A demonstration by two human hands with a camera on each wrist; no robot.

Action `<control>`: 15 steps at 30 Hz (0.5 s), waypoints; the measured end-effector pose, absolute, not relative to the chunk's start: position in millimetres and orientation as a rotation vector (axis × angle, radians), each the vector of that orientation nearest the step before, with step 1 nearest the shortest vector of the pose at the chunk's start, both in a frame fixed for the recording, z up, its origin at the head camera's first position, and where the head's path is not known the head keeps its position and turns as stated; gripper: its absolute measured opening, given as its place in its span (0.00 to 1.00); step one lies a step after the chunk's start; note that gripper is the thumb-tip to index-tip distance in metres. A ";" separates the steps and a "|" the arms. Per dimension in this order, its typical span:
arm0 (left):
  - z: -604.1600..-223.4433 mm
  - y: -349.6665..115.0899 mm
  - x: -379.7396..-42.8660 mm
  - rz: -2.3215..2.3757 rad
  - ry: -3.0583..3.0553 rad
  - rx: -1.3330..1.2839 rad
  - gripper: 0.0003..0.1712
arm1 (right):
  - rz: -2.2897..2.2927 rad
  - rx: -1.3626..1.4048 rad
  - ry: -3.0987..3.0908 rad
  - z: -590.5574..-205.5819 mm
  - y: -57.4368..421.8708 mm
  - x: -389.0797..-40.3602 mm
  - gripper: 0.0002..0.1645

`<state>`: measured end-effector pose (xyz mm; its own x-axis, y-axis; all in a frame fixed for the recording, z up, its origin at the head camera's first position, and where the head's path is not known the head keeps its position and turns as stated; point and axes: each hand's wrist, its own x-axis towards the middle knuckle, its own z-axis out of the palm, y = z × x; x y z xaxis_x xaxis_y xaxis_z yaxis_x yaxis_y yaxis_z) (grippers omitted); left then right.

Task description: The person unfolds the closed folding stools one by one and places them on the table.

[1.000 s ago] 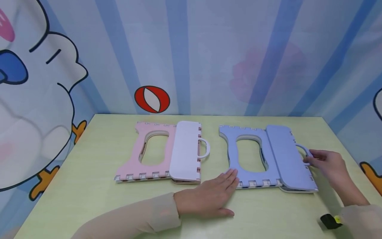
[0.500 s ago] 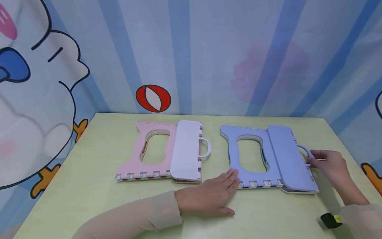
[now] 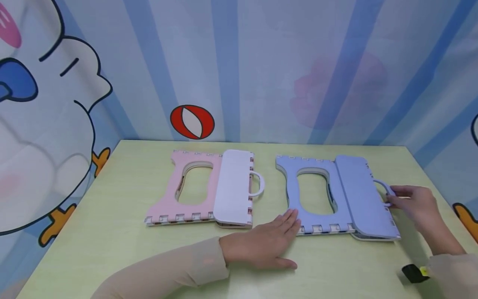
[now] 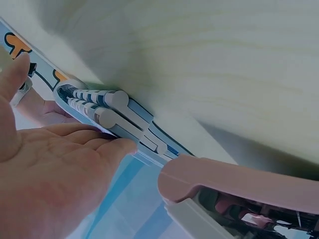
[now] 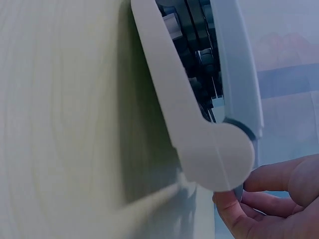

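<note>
Two folded plastic step stools lie flat on the pale green counter (image 3: pixel 112 232): a pink one (image 3: pixel 201 189) on the left and a blue folded plastic step stool (image 3: pixel 336 197) on the right. The left hand (image 3: pixel 263 245) lies flat, fingers straight, against the blue stool's near left corner; it should press steadily. The right hand (image 3: pixel 416 203) pinches the loop handle (image 3: pixel 382 187); a slow, straight lift seems best.

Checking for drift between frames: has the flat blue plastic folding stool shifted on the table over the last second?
No. The blue plastic folding stool keeps its gap to the pink folding stool; the slight offset matches the whole view's shift.
</note>
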<state>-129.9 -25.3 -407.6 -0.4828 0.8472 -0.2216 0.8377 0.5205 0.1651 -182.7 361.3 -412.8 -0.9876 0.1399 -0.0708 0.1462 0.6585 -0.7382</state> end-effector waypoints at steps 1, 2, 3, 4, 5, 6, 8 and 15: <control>-407.4 -25.4 -129.8 0.056 2.490 1.412 0.52 | -1.273 0.252 2.854 -411.9 361.6 -183.1 0.26; -407.4 -25.3 -129.7 0.059 2.492 1.411 0.52 | -1.271 0.256 2.858 -411.0 361.6 -183.4 0.26; -407.1 -25.3 -129.6 0.060 2.493 1.407 0.52 | -1.267 0.263 2.862 -409.9 361.5 -183.7 0.26; -406.9 -25.2 -129.4 0.062 2.494 1.406 0.52 | -1.259 0.268 2.867 -408.9 361.6 -184.0 0.26; -407.0 -25.2 -129.5 0.067 2.495 1.404 0.52 | -1.252 0.274 2.873 -408.2 361.8 -184.6 0.26; -407.2 -25.3 -129.5 0.073 2.494 1.401 0.52 | -1.248 0.280 2.877 -407.2 362.1 -185.1 0.27; -407.7 -25.4 -129.7 0.088 2.489 1.395 0.52 | -1.233 0.287 2.890 -405.6 362.0 -185.5 0.26; -408.5 -25.4 -129.2 0.139 2.469 1.368 0.53 | -1.236 0.316 2.911 -397.8 358.6 -184.7 0.27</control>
<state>-129.2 -25.4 -408.5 -0.4934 0.8403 -0.2248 0.8096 0.5381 0.2345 -184.7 358.6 -397.8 -0.9795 0.1966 -0.0435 0.1678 0.6780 -0.7156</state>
